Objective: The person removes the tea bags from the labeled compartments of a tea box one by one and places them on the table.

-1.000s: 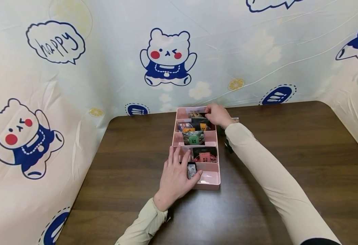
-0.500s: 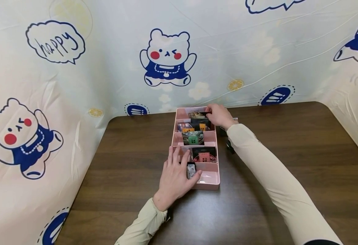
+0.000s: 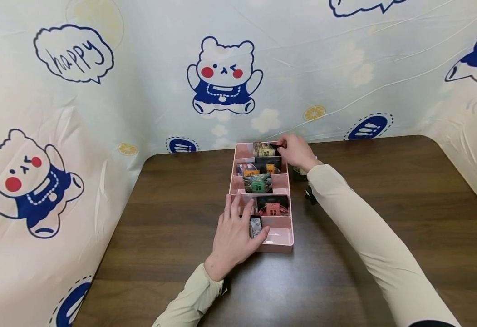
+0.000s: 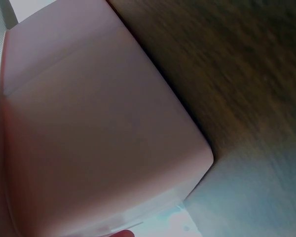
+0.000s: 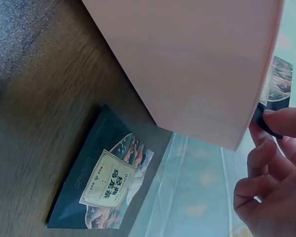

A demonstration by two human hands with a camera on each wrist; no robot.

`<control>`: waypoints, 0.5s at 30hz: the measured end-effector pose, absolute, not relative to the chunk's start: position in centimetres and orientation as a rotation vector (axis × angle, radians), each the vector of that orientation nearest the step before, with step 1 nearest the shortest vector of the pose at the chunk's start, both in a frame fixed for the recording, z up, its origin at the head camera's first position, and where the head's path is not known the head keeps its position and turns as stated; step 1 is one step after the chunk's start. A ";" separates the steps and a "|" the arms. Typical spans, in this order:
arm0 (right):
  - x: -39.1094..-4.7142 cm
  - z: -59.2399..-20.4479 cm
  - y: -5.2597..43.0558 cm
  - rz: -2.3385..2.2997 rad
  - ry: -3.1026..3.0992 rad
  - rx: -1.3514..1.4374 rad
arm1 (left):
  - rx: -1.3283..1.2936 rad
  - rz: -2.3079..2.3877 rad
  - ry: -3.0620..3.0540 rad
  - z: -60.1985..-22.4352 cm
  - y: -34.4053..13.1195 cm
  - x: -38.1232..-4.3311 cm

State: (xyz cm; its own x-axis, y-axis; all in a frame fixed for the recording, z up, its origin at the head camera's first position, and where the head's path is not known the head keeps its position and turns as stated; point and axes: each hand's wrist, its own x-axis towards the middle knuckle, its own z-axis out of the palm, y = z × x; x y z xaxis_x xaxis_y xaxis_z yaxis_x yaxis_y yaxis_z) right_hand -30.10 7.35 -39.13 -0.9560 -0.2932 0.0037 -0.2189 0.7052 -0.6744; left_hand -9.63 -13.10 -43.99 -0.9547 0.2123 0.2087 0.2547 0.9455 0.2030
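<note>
A long pink divided box (image 3: 281,236) stands on the table, holding several tea bags. My left hand (image 3: 236,238) rests over its near left corner with fingers spread, partly covering a grey-white tea bag (image 3: 256,227). At the far compartment, my right hand (image 3: 297,151) pinches the dark edge of an oolong tea bag (image 3: 264,149) between thumb and fingers. In the right wrist view, that pinched tea bag (image 5: 281,81) shows above the box rim. The left wrist view is mostly filled by the box's pink outer wall (image 4: 103,118).
Another dark oolong tea bag (image 5: 108,177) lies on the table right of the box. Orange-labelled tea bags (image 3: 270,167), a green one (image 3: 258,184) and a red one (image 3: 272,207) stand in compartments. A printed cloth (image 3: 140,91) hangs behind the table.
The pinched tea bag now shows more of its label above the far compartment. My right hand has shifted slightly right and away. My left hand has stayed put.
</note>
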 end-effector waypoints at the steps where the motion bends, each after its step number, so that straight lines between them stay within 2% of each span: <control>1: -30.1 -39.1 7.4 -1.096 2.810 -0.423 | -0.354 -0.336 -2.917 -44.0 -13.1 -9.6; 15: -29.9 -38.3 7.6 -1.210 2.869 -0.378 | -0.359 -0.336 -2.913 -43.9 -13.1 -9.6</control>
